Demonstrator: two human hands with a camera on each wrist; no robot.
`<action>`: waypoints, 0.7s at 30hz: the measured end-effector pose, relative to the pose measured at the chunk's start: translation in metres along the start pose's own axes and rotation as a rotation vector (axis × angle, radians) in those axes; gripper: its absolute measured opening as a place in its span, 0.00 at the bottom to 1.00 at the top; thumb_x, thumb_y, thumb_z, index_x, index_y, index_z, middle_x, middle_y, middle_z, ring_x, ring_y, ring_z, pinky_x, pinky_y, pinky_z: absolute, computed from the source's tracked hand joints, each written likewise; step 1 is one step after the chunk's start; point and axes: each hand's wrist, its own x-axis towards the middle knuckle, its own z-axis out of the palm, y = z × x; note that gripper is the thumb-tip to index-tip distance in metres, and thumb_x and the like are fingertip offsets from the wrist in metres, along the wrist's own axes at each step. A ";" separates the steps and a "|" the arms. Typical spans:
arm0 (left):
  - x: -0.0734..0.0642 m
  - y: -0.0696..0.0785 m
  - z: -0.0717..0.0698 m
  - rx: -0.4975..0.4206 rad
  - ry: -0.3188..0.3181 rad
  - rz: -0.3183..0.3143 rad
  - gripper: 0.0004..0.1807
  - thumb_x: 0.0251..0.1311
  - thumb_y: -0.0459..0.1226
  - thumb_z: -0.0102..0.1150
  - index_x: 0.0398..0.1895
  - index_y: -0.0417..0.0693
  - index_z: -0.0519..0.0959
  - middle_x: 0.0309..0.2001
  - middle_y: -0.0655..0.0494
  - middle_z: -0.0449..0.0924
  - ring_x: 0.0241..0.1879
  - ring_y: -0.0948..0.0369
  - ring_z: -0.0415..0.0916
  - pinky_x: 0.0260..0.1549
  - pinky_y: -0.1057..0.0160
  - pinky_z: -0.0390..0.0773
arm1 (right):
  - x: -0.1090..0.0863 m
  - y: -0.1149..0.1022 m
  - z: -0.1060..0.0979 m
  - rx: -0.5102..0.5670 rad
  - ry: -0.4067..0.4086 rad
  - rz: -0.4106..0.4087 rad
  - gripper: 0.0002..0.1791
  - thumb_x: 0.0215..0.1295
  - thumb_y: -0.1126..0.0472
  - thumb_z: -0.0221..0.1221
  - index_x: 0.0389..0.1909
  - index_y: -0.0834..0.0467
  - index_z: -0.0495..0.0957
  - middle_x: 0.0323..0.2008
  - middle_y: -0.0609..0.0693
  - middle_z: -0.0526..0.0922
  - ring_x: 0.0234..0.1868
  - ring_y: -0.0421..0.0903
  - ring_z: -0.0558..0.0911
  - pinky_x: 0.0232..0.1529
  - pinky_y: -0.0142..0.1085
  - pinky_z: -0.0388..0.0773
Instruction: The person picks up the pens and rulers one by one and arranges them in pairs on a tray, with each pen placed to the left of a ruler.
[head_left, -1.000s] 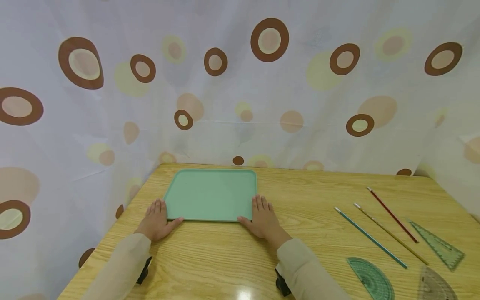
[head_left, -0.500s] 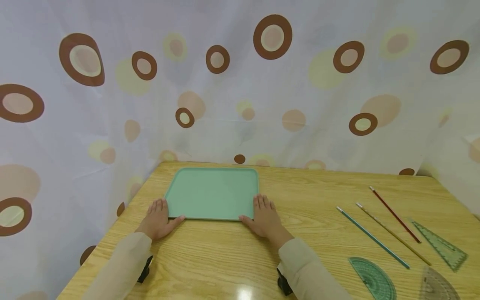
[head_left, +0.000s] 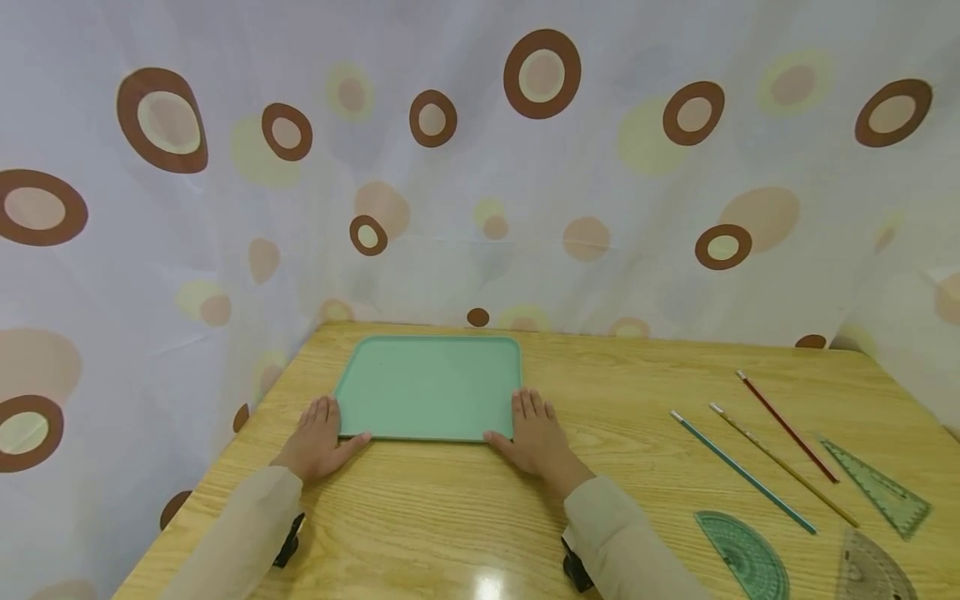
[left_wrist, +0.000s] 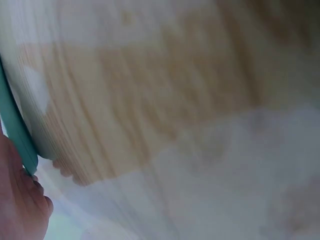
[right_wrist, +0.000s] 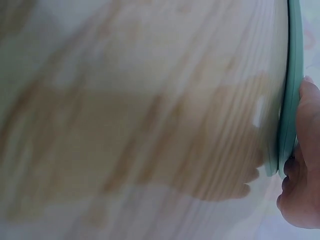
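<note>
A pale green rectangular tray (head_left: 427, 387) lies flat on the wooden table, toward the back left. At its near left corner is my left hand (head_left: 318, 442), with straight fingers along the left side and the thumb against the front edge. My right hand (head_left: 536, 433) touches the near right corner in mirror fashion, fingers along the right side and thumb at the front. Both wrist views catch the tray's rim beside the hand: the left one shows the green rim (left_wrist: 16, 125) at its left border, the right one the rim (right_wrist: 291, 90) at its right.
On the table's right side lie a blue pencil (head_left: 742, 471), a yellow pencil (head_left: 783, 465) and a red pencil (head_left: 787, 427). Near them are a green set square (head_left: 877, 487), a green protractor (head_left: 746, 554) and a greyish protractor (head_left: 870, 567). A dotted curtain (head_left: 622, 283) hangs behind the table.
The tray has slid slightly to the right, and both hands have moved along with it at its corners. The pencils, protractors and set square lie as before.
</note>
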 end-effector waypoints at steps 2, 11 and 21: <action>0.000 0.000 0.000 0.002 -0.005 -0.002 0.52 0.63 0.60 0.42 0.65 0.17 0.43 0.67 0.20 0.41 0.68 0.32 0.39 0.66 0.37 0.45 | -0.001 0.001 0.000 0.002 -0.001 0.000 0.47 0.68 0.37 0.42 0.70 0.70 0.45 0.72 0.65 0.45 0.73 0.59 0.45 0.72 0.51 0.44; 0.004 -0.001 0.001 0.003 0.000 0.012 0.54 0.62 0.61 0.44 0.66 0.19 0.43 0.68 0.22 0.41 0.69 0.33 0.39 0.66 0.38 0.46 | -0.005 0.006 0.000 0.013 0.015 -0.013 0.46 0.67 0.37 0.43 0.69 0.71 0.46 0.71 0.66 0.47 0.73 0.60 0.46 0.71 0.52 0.45; 0.003 0.001 0.000 -0.013 0.002 0.029 0.55 0.60 0.62 0.46 0.66 0.19 0.44 0.68 0.23 0.42 0.69 0.34 0.40 0.66 0.38 0.46 | -0.011 0.010 -0.002 0.019 0.019 -0.018 0.46 0.67 0.38 0.44 0.69 0.72 0.47 0.71 0.67 0.47 0.73 0.61 0.46 0.71 0.53 0.45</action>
